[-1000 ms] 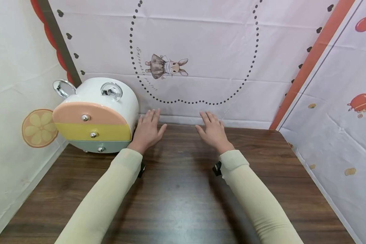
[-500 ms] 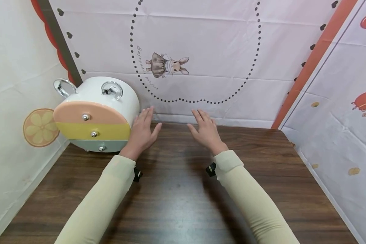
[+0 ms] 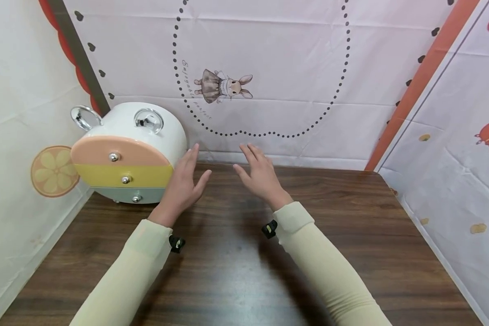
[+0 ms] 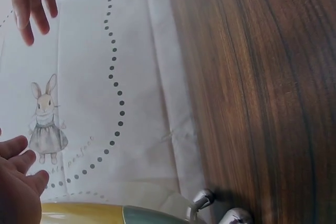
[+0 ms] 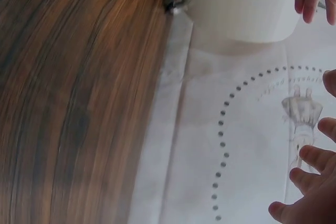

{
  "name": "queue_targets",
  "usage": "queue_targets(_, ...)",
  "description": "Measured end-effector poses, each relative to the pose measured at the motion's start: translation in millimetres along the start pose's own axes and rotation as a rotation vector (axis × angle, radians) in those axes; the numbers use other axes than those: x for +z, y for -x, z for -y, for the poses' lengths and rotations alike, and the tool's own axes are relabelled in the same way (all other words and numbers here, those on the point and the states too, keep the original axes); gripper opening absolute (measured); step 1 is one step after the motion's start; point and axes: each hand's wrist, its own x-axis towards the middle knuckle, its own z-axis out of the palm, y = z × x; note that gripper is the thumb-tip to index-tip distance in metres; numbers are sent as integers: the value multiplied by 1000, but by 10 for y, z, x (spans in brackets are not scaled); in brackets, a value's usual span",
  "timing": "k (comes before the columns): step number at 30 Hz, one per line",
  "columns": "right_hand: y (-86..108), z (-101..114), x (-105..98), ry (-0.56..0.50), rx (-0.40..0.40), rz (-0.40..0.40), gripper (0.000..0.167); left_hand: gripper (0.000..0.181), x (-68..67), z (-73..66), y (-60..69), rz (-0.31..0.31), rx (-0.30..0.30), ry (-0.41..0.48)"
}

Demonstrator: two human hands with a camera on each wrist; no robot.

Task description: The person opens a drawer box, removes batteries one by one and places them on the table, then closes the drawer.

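A rounded white cabinet (image 3: 167, 120) with orange, yellow and green drawer fronts stands at the back left, all three drawers closed. Just right of it, the left hand (image 3: 181, 188) hovers over the table, fingers extended and thumb spread, holding nothing; it overlaps the cabinet's right edge in the head view, and contact cannot be told. Nearer the middle, the right hand (image 3: 261, 176) is raised with fingers extended and thumb apart, also empty. In the left wrist view the left hand (image 4: 21, 187) shows at the lower left; in the right wrist view the right hand (image 5: 310, 182) shows at the right.
The dark wooden table (image 3: 334, 217) reaches back to a printed white cloth (image 3: 293, 68) with a rabbit figure. More cloth (image 3: 464, 181) lines the right and left sides. Two silver ring-shaped parts, one being the right ring (image 3: 158, 120), stand up from the cabinet's top.
Both hands have moved left in the head view, the right one farther, and the left one slightly nearer the person. The cabinet has stayed in place with its drawers closed.
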Motion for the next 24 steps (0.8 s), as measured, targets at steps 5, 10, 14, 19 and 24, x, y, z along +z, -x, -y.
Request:
queue_targets(5,-5,110,33,-26,-18,-9,63,75,-91,-15,94,-16,-14,47)
queue_targets(10,-22,187,85,-35,-28,-6,63,74,-192,-17,184,-38,-39,91)
queue_targets(14,-32,238,126,-39,-24,17,63,72,-238,9,241,-55,-38,113)
queue_targets(19,-54,306,165,-79,-30,31,63,70,-282,50,294,-107,-48,159)
queue_targets(24,-71,346,219,-94,-52,30,63,69,-325,93,344,-154,-50,184)
